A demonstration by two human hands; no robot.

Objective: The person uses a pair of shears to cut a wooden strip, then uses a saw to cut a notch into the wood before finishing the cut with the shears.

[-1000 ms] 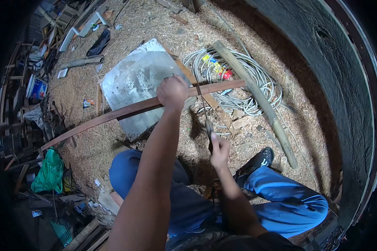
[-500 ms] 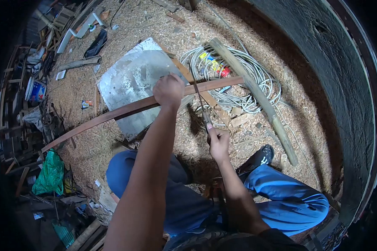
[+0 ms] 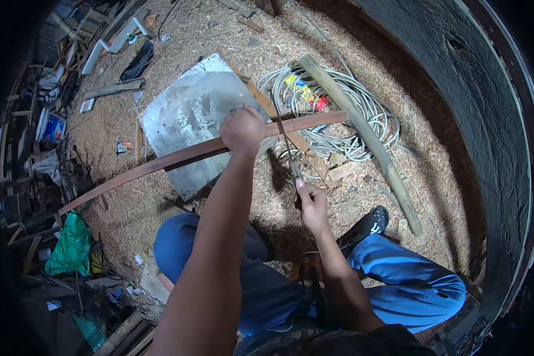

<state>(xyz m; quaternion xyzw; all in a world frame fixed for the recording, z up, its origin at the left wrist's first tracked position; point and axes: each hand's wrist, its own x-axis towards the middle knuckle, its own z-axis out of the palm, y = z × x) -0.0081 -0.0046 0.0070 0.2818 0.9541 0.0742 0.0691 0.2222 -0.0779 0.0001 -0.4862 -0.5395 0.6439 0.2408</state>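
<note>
My left hand (image 3: 243, 130) is closed around a long reddish-brown wooden strip (image 3: 154, 163) and presses it over a grey metal sheet (image 3: 190, 110). Lower and to the right, my right hand (image 3: 313, 207) grips the handle of a saw with its thumb laid along the top. The saw's thin blade (image 3: 283, 135) is seen nearly edge-on and crosses the strip just right of my left hand; its teeth cannot be made out. Past the blade, the strip's right end reaches a round wooden pole (image 3: 371, 139).
A coil of grey cable (image 3: 385, 118) lies under the pole on ground strewn with wood shavings. A dark curved wall (image 3: 480, 118) rises on the right. Scrap and a green plastic bag (image 3: 70, 246) fill the left side. My shoe (image 3: 368, 225) rests near the pole.
My right hand has drawn slightly back toward my body with the saw. My left hand keeps its hold on the strip, and the view has shifted a little.
</note>
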